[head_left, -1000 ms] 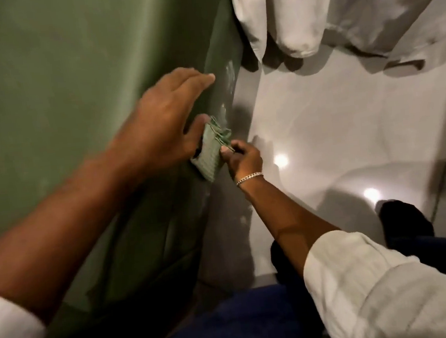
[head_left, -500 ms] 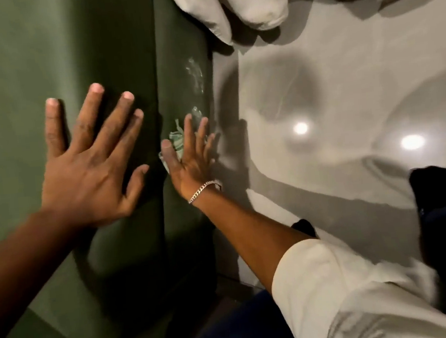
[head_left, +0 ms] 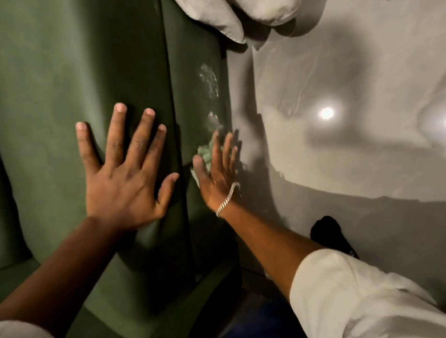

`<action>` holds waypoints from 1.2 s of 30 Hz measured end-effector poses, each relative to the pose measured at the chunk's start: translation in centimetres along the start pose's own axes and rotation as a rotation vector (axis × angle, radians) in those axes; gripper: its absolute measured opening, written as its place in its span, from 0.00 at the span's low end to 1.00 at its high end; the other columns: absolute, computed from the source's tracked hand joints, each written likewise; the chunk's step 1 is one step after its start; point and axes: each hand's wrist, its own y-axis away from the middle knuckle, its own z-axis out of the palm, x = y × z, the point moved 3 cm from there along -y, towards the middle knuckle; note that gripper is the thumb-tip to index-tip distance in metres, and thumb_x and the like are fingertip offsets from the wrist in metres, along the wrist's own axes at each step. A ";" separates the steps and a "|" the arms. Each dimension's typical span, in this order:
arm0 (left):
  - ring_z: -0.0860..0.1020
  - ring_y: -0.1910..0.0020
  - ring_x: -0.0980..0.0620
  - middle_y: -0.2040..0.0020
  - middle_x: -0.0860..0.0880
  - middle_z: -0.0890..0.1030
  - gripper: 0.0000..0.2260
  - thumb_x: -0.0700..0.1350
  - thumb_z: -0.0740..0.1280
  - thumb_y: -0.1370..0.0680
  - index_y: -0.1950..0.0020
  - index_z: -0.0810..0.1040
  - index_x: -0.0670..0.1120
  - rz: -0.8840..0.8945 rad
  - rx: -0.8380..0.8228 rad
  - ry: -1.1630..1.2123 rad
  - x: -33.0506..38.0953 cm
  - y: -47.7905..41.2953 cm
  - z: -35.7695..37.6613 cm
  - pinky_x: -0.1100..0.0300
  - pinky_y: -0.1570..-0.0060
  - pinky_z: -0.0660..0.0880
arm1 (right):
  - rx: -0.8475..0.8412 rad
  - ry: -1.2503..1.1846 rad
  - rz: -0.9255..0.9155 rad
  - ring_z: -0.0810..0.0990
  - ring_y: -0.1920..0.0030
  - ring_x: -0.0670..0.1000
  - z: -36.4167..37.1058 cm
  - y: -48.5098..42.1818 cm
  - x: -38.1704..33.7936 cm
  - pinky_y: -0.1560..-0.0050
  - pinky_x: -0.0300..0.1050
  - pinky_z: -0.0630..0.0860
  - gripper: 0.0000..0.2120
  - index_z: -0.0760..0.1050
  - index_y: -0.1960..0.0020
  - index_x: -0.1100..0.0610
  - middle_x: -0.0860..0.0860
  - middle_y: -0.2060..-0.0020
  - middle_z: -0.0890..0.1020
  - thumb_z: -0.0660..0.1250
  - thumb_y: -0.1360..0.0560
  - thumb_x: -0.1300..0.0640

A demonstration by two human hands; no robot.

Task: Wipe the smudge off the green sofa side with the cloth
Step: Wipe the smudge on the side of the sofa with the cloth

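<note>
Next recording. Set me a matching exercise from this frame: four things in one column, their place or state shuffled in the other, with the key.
1 left hand
2 cloth
3 smudge
4 bracelet

a round the wrist of the right hand
b whitish marks on the sofa side, beyond the fingertips
c spread flat on the broad green panel
d pressed under straight fingers against the sofa side

Pairs: 1-c, 2-d, 3-b, 4-a

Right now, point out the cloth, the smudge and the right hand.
cloth (head_left: 204, 155): head view, on the pale green crumpled part left uncovered.
smudge (head_left: 209, 82): head view, on its upper whitish patch.
right hand (head_left: 218, 178): head view, on the back of the hand.
</note>
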 end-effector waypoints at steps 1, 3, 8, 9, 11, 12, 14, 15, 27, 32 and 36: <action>0.46 0.19 0.38 0.19 0.46 0.56 0.33 0.63 0.52 0.22 0.22 0.60 0.46 0.000 -0.005 -0.005 0.0 0.0 0.0 0.26 0.28 0.45 | -0.027 0.011 0.008 0.33 0.24 0.51 0.5 1.9 0.7 0.25 0.67 0.45 0.35 0.38 0.25 0.39 0.46 0.22 0.36 0.47 0.27 0.32; 0.46 0.19 0.38 0.19 0.46 0.56 0.33 0.64 0.52 0.22 0.22 0.61 0.46 0.002 -0.007 -0.010 0.1 0.0 0.1 0.26 0.28 0.45 | -0.070 0.013 -0.001 0.32 0.24 0.50 1.2 4.4 1.3 0.26 0.69 0.44 0.35 0.35 0.26 0.38 0.46 0.23 0.35 0.47 0.27 0.32; 0.47 0.19 0.39 0.19 0.47 0.58 0.33 0.64 0.52 0.23 0.23 0.63 0.46 0.004 0.038 -0.005 0.0 -0.1 0.3 0.27 0.28 0.45 | 0.001 -0.001 -0.045 0.36 0.22 0.55 0.1 -0.4 -1.8 0.27 0.64 0.42 0.36 0.39 0.24 0.42 0.47 0.22 0.37 0.43 0.28 0.32; 0.47 0.19 0.39 0.19 0.47 0.58 0.33 0.64 0.52 0.23 0.23 0.63 0.46 0.003 0.041 -0.002 -0.1 0.0 0.2 0.27 0.27 0.45 | 0.015 -0.029 -0.021 0.36 0.22 0.53 0.1 -0.7 -1.3 0.26 0.64 0.42 0.36 0.39 0.24 0.42 0.47 0.22 0.36 0.43 0.28 0.32; 0.48 0.19 0.39 0.19 0.47 0.58 0.33 0.64 0.52 0.23 0.23 0.63 0.46 -0.001 0.050 -0.006 -0.1 0.0 0.3 0.26 0.28 0.47 | 0.000 -0.029 0.012 0.35 0.23 0.52 0.3 1.0 0.8 0.24 0.64 0.43 0.35 0.37 0.24 0.41 0.44 0.24 0.34 0.45 0.26 0.32; 0.49 0.19 0.39 0.19 0.47 0.59 0.33 0.64 0.52 0.23 0.23 0.64 0.46 0.001 0.051 -0.010 -0.1 0.1 0.3 0.26 0.28 0.47 | -0.038 -0.016 0.042 0.36 0.22 0.52 0.7 2.8 2.1 0.24 0.65 0.44 0.34 0.34 0.25 0.39 0.44 0.24 0.34 0.45 0.26 0.33; 0.49 0.19 0.39 0.19 0.47 0.59 0.33 0.64 0.52 0.22 0.23 0.63 0.46 0.003 0.053 -0.017 0.0 0.1 0.4 0.26 0.28 0.48 | -0.086 -0.033 0.110 0.37 0.22 0.53 1.9 6.5 3.8 0.25 0.65 0.45 0.35 0.31 0.28 0.36 0.44 0.23 0.36 0.47 0.28 0.32; 0.49 0.19 0.39 0.19 0.47 0.59 0.32 0.64 0.52 0.22 0.23 0.63 0.47 0.006 0.051 -0.017 0.2 0.1 0.4 0.26 0.28 0.47 | -0.073 -0.061 0.136 0.38 0.22 0.53 2.5 7.5 3.9 0.25 0.66 0.46 0.36 0.33 0.28 0.37 0.43 0.24 0.37 0.48 0.29 0.32; 0.48 0.19 0.38 0.19 0.46 0.58 0.32 0.63 0.52 0.22 0.22 0.61 0.47 0.011 0.039 -0.005 0.2 0.1 0.3 0.25 0.29 0.47 | -0.029 0.056 -0.065 0.31 0.24 0.52 1.2 3.5 -0.1 0.27 0.66 0.39 0.34 0.36 0.25 0.41 0.48 0.22 0.35 0.45 0.26 0.35; 0.47 0.19 0.39 0.19 0.46 0.58 0.33 0.64 0.52 0.22 0.22 0.61 0.47 0.040 0.012 -0.006 -0.3 -0.1 0.0 0.24 0.29 0.46 | 0.006 0.027 -0.037 0.32 0.24 0.51 -0.3 -1.2 -1.2 0.28 0.69 0.39 0.33 0.36 0.25 0.39 0.46 0.23 0.35 0.43 0.27 0.33; 0.46 0.19 0.43 0.19 0.47 0.57 0.32 0.61 0.55 0.23 0.23 0.62 0.47 0.041 -0.028 -0.021 -0.5 -1.4 -0.7 0.21 0.32 0.45 | 0.005 0.003 -0.010 0.30 0.25 0.48 0.3 0.4 -1.1 0.27 0.67 0.41 0.34 0.35 0.25 0.39 0.45 0.24 0.32 0.42 0.27 0.32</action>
